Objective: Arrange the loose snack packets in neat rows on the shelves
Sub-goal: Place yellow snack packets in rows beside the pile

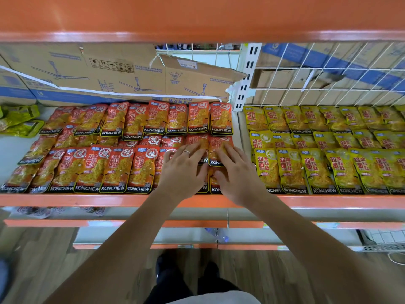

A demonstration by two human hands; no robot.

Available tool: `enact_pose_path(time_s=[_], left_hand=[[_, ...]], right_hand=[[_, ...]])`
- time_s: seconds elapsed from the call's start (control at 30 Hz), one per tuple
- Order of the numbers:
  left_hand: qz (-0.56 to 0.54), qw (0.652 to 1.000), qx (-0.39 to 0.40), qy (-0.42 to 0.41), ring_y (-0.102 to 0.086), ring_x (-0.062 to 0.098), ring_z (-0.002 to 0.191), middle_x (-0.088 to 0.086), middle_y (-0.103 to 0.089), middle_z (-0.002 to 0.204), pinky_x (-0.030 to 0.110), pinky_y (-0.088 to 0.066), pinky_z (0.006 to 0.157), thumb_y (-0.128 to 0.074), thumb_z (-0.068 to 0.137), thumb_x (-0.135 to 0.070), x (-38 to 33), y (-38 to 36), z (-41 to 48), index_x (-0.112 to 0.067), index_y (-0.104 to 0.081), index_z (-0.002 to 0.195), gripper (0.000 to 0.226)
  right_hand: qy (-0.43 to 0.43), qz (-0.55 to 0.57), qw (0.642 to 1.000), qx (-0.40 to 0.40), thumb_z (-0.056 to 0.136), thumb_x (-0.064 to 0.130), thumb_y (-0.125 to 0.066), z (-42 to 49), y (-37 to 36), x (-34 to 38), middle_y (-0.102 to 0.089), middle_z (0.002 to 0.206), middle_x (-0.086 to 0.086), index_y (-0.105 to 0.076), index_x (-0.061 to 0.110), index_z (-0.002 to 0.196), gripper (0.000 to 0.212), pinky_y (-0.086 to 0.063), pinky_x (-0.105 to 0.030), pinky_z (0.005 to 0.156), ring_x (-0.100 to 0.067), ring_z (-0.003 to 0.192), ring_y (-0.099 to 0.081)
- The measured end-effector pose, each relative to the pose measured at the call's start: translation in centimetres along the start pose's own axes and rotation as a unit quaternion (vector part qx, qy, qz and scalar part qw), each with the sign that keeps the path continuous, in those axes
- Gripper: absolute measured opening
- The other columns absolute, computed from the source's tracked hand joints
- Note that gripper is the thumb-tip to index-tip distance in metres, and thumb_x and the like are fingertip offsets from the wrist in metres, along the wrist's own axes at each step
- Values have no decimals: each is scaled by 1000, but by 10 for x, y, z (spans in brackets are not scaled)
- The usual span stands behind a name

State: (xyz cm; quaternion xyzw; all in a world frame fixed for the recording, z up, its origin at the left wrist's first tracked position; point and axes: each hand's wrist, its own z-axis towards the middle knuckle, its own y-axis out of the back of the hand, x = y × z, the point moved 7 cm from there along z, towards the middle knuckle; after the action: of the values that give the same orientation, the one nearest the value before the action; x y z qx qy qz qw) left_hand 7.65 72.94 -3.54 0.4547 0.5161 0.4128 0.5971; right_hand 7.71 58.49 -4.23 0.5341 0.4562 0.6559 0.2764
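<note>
Red KONCHEW snack packets (114, 170) lie in three overlapping rows on the left half of the orange-edged shelf (87, 199). Yellow KONCHEW packets (317, 170) fill the right half in similar rows. My left hand (183, 170), with a ring on one finger, lies flat with straight fingers on the red packets at the right end of the front and middle rows. My right hand (235, 174) lies flat beside it, its fingers pressing on a red packet (217, 150) of the middle row. Both hands hide the packets beneath them.
Cardboard boxes (122, 71) stand behind the red packets. A white wire grid (328, 73) backs the yellow side, with a slotted white upright (246, 77) between. Green packets (19, 121) lie at the far left. Lower shelves (131, 223) and wooden floor sit below.
</note>
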Motion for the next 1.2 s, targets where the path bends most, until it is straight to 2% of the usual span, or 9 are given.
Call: enact_pose_path(time_s=[0.17, 0.27, 0.43, 0.6, 0.77, 0.87, 0.97, 1.07, 1.2], left_hand=[[-19, 1000, -15, 3, -31, 13, 145, -11, -34, 159, 53, -23, 116, -37, 99, -42, 6, 13, -9, -30, -45, 146, 49], [-25, 999, -40, 3, -29, 11, 146, -11, -32, 160, 51, -21, 116, -32, 94, -42, 8, 29, -18, -30, -42, 149, 57], [-16, 994, -110, -4, -43, 21, 140, -4, -44, 155, 55, -31, 109, -37, 94, -42, 22, 64, -44, -23, -54, 140, 53], [4, 988, -151, 17, -48, 23, 137, -4, -46, 153, 51, -34, 105, -38, 94, -43, 53, 109, -84, -26, -55, 137, 49], [4, 980, -184, 76, -50, 28, 133, -4, -45, 154, 54, -35, 105, -39, 91, -46, 105, 148, -151, -27, -52, 140, 55], [16, 973, -207, 105, -52, 29, 131, -3, -46, 153, 50, -38, 102, -38, 91, -48, 139, 169, -196, -27, -52, 142, 57], [21, 963, -234, 131, -55, 27, 130, 0, -49, 151, 50, -43, 99, -40, 90, -47, 170, 191, -240, -23, -52, 143, 59], [27, 955, -235, 178, -48, 28, 135, 0, -45, 154, 50, -38, 103, -32, 88, -51, 193, 214, -280, -23, -45, 148, 68], [34, 946, -245, 209, -42, 26, 139, -1, -37, 159, 49, -33, 106, -26, 87, -55, 215, 236, -319, -25, -37, 152, 72]], right_hand=[[9, -17, 1000, 2, 98, 35, -51, -6, 16, 8, -17, 165, -4, -30, 23, 154, 61, -22, -52, 116, -26, 152, -10], [23, -21, 999, -21, 97, 35, -51, -9, 34, 20, -21, 163, -6, -34, 22, 153, 60, -25, -54, 114, -28, 151, -15], [48, -44, 997, -43, 99, 40, -48, -16, 63, 59, -19, 164, -4, -31, 23, 154, 60, -20, -54, 116, -26, 151, -13], [102, -76, 991, -45, 94, 51, -35, -23, 80, 129, -16, 165, 2, -27, 28, 155, 65, -14, -53, 118, -23, 151, -12], [166, -73, 983, -32, 98, 45, -48, -44, 69, 209, -23, 163, 0, -33, 25, 153, 61, -23, -56, 114, -25, 149, -19], [202, -77, 976, -1, 95, 46, -47, -58, 56, 256, -27, 162, -1, -36, 24, 151, 62, -28, -56, 112, -25, 147, -24], [235, -96, 967, 23, 91, 52, -41, -72, 44, 300, -26, 162, 1, -33, 26, 153, 67, -25, -52, 116, -23, 148, -23], [263, -87, 960, 37, 91, 52, -42, -82, 35, 342, -22, 163, 6, -30, 31, 154, 68, -25, -51, 117, -21, 149, -23], [308, -77, 947, 41, 95, 42, -53, -90, 27, 389, -22, 163, 8, -27, 31, 155, 66, -24, -51, 118, -18, 149, -23]])
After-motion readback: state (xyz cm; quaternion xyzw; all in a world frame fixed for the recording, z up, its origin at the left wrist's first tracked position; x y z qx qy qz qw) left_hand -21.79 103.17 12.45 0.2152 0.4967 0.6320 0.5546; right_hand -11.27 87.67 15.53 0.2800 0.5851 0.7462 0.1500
